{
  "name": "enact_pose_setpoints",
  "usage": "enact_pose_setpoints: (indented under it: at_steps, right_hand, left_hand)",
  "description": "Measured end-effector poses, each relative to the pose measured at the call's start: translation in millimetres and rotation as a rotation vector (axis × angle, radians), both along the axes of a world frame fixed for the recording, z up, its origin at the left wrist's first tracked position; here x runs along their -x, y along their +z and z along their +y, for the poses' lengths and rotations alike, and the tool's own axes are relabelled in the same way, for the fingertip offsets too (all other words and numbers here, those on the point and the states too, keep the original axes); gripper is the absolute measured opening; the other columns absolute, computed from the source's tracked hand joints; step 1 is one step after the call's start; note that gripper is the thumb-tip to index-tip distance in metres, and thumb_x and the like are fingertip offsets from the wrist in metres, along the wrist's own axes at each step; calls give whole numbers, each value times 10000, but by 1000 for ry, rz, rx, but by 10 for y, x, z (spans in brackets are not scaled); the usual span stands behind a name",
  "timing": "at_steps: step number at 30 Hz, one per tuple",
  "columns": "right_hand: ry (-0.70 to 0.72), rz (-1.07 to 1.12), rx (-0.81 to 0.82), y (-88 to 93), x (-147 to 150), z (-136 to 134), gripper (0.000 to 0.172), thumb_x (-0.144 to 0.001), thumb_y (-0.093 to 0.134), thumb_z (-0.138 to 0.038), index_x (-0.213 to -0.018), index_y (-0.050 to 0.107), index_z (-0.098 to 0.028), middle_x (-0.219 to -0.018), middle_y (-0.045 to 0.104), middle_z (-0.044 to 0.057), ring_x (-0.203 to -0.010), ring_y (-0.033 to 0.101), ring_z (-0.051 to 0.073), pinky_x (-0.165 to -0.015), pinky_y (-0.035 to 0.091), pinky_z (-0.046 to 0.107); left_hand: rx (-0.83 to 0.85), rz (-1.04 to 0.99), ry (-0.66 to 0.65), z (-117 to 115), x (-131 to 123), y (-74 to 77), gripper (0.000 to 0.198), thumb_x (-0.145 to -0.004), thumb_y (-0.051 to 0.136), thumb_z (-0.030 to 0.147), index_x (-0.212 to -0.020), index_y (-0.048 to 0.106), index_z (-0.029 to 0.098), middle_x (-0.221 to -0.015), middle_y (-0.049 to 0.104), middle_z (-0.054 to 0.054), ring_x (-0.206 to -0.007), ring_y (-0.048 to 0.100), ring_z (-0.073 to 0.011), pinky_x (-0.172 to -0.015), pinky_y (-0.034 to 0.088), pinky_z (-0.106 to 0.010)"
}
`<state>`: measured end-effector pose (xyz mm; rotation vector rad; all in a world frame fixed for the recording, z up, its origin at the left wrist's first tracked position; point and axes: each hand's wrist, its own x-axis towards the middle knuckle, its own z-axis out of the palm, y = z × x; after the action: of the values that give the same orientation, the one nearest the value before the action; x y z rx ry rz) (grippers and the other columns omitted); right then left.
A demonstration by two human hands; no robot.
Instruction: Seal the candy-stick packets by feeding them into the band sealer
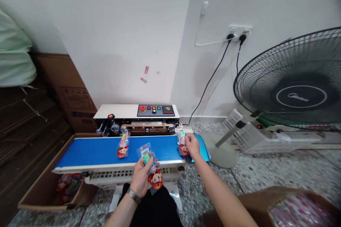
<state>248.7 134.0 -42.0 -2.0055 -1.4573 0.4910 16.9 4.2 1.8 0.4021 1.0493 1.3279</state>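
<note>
Head view: left hand [140, 179] grips toy packet [152, 170], right hand [192, 145] pinches another packet [182, 142]; floor box [34, 198] holds packets.

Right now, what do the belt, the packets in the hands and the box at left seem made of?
Belt: looks like smooth blue rubber or PVC, matte with faint sheen. Packet in left hand and packet under right hand: glossy clear plastic film, going by glints and contents showing through. Box: plain brown corrugated cardboard, dull, with folded flaps.
</note>
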Motion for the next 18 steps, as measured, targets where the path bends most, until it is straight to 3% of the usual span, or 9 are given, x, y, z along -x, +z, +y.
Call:
enact_pose_setpoints:
  at_steps: [4, 7, 10, 14, 16, 18]
  right_hand:
    - [93, -84, 60, 50, 194, 132, 216, -793, 425, -246, -850, 617, -166, -747, 657, 54, -703, 592, 178, -610, 382, 233]
    - [163, -69, 8, 122, 401, 70, 236, -787, 461, -236, -970, 594, -170, -854, 654, 70, -792, 591, 189, -696, 403, 257]
    - [386, 167, -87, 226, 638, -220, 304, -812, 468, -302, -1087, 527, -186, -1006, 613, 79, -849, 583, 177, -752, 429, 281]
    - [766, 580, 7, 346, 949, -751, 426, -785, 538, -386, -1174, 461, -231, -921, 624, 27, -795, 591, 156, -698, 468, 271]
    - [791, 627, 15, 362, 1012, -900, 465, -764, 570, -387, -1188, 458, -232, -888, 625, 19, -756, 587, 148, -676, 471, 268]
    - [699, 647, -7, 336, 959, -901, 455, -762, 564, -399, -1168, 474, -213, -841, 625, 19, -708, 584, 142, -653, 472, 268]
  left_hand:
    - [2, 1, 1, 6, -7, 25, 394, -611, 722, 312, -930, 552, 157, -769, 660, -54, -667, 635, -177, -624, 489, -291]
    - [24, -43, 28, 20, -7, 85, 350, -636, 700, 333, -903, 566, 151, -761, 667, -67, -690, 638, -190, -655, 493, -311]
    - [26, -137, 84, 53, -15, 138, 298, -676, 658, 361, -872, 593, 147, -801, 674, -79, -776, 634, -202, -730, 487, -336]
    - [-84, -170, 77, 99, -64, 167, 289, -693, 645, 346, -899, 625, 144, -913, 671, -82, -908, 600, -202, -840, 433, -315]
    - [-93, -145, 41, 101, -84, 168, 305, -699, 637, 354, -930, 626, 156, -991, 655, -93, -974, 574, -219, -852, 418, -318]
    - [-52, -93, 15, 85, -72, 160, 338, -709, 625, 366, -1001, 609, 197, -1131, 599, -93, -1069, 520, -233, -850, 413, -320]
